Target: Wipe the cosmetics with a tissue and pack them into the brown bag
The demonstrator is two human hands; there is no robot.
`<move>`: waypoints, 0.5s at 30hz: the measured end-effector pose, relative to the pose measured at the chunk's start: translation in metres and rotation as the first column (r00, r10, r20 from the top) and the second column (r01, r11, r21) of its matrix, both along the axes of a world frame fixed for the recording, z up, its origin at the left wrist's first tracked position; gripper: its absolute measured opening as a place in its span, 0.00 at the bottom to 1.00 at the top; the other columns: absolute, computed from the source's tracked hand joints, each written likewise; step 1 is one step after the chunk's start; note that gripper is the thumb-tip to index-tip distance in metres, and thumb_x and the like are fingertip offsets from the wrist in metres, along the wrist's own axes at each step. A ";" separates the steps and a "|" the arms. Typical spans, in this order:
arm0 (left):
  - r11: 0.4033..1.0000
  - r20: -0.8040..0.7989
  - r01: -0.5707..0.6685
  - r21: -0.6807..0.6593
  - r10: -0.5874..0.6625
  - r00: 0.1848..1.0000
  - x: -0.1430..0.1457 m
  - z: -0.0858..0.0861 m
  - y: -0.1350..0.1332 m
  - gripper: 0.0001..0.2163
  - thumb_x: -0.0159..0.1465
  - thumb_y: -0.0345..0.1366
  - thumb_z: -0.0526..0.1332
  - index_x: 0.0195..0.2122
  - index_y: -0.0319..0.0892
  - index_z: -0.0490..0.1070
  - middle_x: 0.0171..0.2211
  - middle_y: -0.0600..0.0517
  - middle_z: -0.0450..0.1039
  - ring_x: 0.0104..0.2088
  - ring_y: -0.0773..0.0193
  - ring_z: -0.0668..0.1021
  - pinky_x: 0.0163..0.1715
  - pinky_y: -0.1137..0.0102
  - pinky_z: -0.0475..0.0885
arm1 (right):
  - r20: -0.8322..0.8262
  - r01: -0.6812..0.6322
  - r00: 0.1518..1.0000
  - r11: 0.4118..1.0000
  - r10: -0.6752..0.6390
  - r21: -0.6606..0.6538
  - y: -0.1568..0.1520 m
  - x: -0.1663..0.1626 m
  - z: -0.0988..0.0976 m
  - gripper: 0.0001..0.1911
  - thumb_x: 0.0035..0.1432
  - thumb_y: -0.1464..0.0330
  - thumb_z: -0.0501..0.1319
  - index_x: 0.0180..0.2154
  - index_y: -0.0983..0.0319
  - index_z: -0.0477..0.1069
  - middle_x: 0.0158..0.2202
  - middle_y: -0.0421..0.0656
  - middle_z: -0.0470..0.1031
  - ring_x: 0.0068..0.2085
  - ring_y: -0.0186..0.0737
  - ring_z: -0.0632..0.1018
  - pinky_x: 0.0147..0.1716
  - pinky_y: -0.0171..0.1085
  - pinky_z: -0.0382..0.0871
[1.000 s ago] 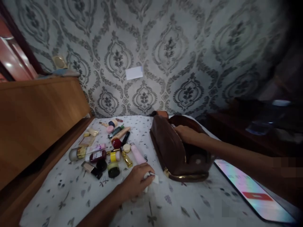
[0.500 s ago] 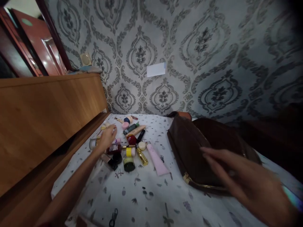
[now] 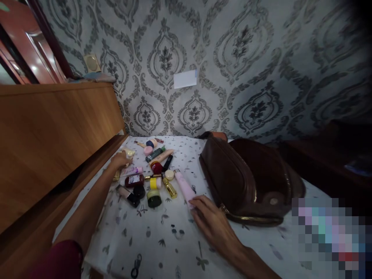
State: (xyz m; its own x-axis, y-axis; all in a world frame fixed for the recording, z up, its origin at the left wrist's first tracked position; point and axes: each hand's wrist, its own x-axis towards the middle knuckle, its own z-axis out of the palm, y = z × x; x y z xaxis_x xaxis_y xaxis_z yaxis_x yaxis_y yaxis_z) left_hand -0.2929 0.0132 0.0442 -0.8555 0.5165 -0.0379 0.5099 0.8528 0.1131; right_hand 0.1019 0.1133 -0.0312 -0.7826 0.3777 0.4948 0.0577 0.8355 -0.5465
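My left hand (image 3: 119, 161) reaches to the far left of the patterned white sheet, its fingers curled down beside a small cream-and-gold item (image 3: 128, 152). What those fingers hold, if anything, is hidden. At the flat end of a pale pink squeeze tube (image 3: 183, 185), my right hand (image 3: 212, 219) pinches it with thumb and fingertips; the tube still lies on the sheet. Between the hands are a dark red bottle (image 3: 134, 180), a green jar (image 3: 154, 198), a gold lipstick-like tube (image 3: 169, 188), a yellow-banded jar (image 3: 155, 183) and a round cream-coloured pot (image 3: 169, 175).
A brown leather bag (image 3: 226, 174) with its zip undone stands to the right. Further cosmetics, including a dark green tube (image 3: 155, 154) and a pink round pot (image 3: 148, 150), lie toward the wall. A wooden board (image 3: 58, 124) borders the left side.
My right hand has moved left from in front of the bag onto the pink tube. My left hand has lowered and shifted left. The view has turned slightly right.
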 end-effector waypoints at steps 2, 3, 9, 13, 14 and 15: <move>0.996 -0.026 0.049 0.072 -0.048 0.999 0.014 0.013 0.001 0.27 0.59 0.46 0.65 0.54 0.33 0.65 0.52 0.33 0.70 0.53 0.39 0.73 0.48 0.52 0.69 | -0.021 -0.001 1.000 0.995 -0.001 -0.095 -0.002 -0.003 -0.004 0.14 0.62 0.70 0.52 0.44 0.61 0.75 0.42 0.51 0.76 0.41 0.46 0.79 0.41 0.46 0.76; 0.989 -0.040 0.091 0.117 -0.087 0.995 0.025 0.020 0.002 0.27 0.60 0.47 0.64 0.55 0.34 0.65 0.53 0.33 0.70 0.53 0.38 0.73 0.48 0.52 0.69 | -0.029 -0.006 1.000 0.986 0.001 -0.166 -0.003 -0.005 -0.004 0.13 0.62 0.68 0.53 0.44 0.61 0.75 0.41 0.50 0.75 0.40 0.46 0.78 0.40 0.46 0.76; 0.801 -0.015 0.466 0.375 -0.497 0.867 0.143 0.028 0.002 0.21 0.65 0.51 0.56 0.54 0.44 0.65 0.46 0.52 0.74 0.43 0.58 0.77 0.42 0.67 0.72 | -0.210 -0.225 0.974 0.359 0.080 -0.906 -0.010 -0.013 0.006 0.26 0.56 0.52 0.64 0.53 0.55 0.70 0.47 0.49 0.76 0.41 0.47 0.80 0.33 0.41 0.75; 0.512 0.024 0.596 0.619 -0.771 0.637 0.236 -0.004 -0.005 0.23 0.58 0.46 0.67 0.52 0.44 0.67 0.47 0.48 0.73 0.45 0.55 0.76 0.45 0.63 0.71 | -0.392 -0.379 0.916 -0.134 0.090 -0.916 -0.014 -0.013 0.007 0.23 0.55 0.48 0.64 0.48 0.54 0.73 0.45 0.44 0.78 0.43 0.45 0.80 0.44 0.45 0.74; 0.489 0.009 0.625 0.609 -0.792 0.611 0.250 -0.013 -0.007 0.26 0.58 0.46 0.67 0.55 0.43 0.65 0.50 0.44 0.70 0.50 0.51 0.73 0.49 0.60 0.70 | -0.402 -0.385 0.911 -0.165 0.087 -0.908 -0.015 -0.010 0.006 0.21 0.56 0.49 0.64 0.45 0.54 0.75 0.42 0.43 0.79 0.42 0.43 0.80 0.45 0.44 0.74; 0.471 0.015 0.626 0.621 -0.806 0.591 0.259 -0.020 -0.009 0.28 0.59 0.47 0.67 0.58 0.42 0.63 0.53 0.42 0.69 0.53 0.51 0.72 0.51 0.60 0.69 | -0.403 -0.383 0.912 -0.182 0.082 -0.906 -0.015 -0.007 0.005 0.19 0.57 0.50 0.64 0.43 0.55 0.75 0.40 0.42 0.80 0.41 0.42 0.80 0.45 0.43 0.73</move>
State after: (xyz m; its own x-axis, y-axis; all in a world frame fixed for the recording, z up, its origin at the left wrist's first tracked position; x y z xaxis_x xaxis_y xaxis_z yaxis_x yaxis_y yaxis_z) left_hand -0.0334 0.0041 0.0239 -0.1630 0.9466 0.2782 0.7781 -0.0500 0.6261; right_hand 0.0945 0.0981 -0.0266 -0.9313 0.3520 -0.0933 -0.1872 -0.6825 -0.7065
